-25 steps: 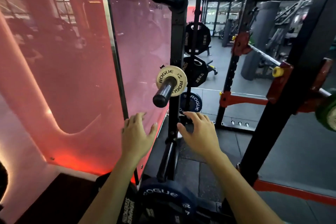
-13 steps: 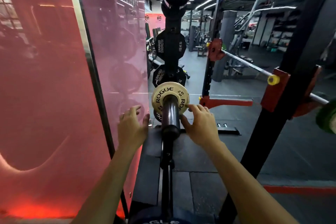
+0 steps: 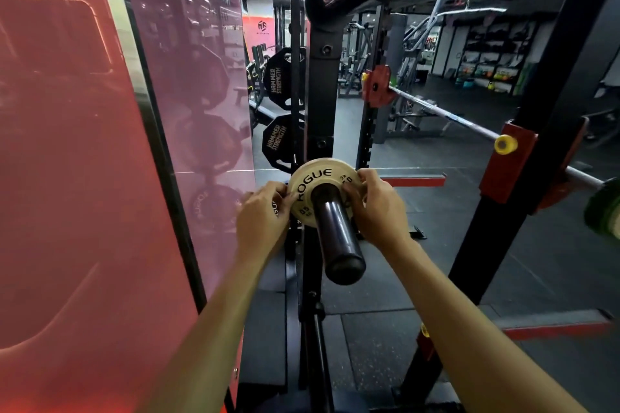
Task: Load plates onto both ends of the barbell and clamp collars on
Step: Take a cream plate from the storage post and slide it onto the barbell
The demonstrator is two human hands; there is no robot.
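Note:
A small cream ROGUE plate sits on a black storage peg that sticks out of the rack's upright toward me. My left hand grips the plate's left rim with curled fingers. My right hand grips its right rim, thumb on the face. The barbell lies across the rack's red hooks at the right. A green plate is on its near end at the frame's right edge.
Black Hammer Strength plates hang on the upright behind the small plate. A red glossy wall panel stands close on my left. Another black upright with a red hook rises at the right. Rubber floor lies below.
Both hands rose from below the peg and closed on the small plate's rim, one on each side. My view moved closer and higher toward the peg.

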